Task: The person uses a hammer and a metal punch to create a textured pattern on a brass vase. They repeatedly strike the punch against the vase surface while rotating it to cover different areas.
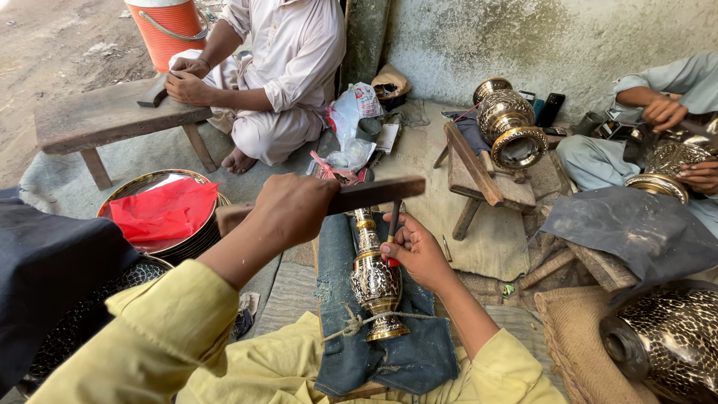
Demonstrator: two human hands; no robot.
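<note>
On the lap, over a pad of blue denim [389, 359], a small brass vase [376, 280] with dark engraved patterning is laid, foot toward the wearer, and tied down across its base by a rough cord [351, 322]. A thin chisel [392, 228] with a red band is pinched upright in the right hand [415, 251], its tip set against the vase's body. A flat wooden bar [359, 196] is gripped in the closed left hand [292, 209] and held level just above the chisel's head. Both arms are sleeved in yellow. At left, a stack of round brass trays [198, 239] is seen, the top one holding a crumpled red cloth [164, 213]. At lower right, a large engraved metal pot [669, 340] lies on burlap. Farther off, a bigger brass urn [508, 123] rests tipped on a low wooden stand [479, 179], its shining mouth turned toward the camera. Plastic bags [351, 127] are heaped between the workers. Beyond, a person in white [277, 67] sits cross-legged with hands on a wooden bench [105, 116], an orange cooler [168, 30] behind; at right, another person's hands [677, 142] are held on engraved brassware.
</note>
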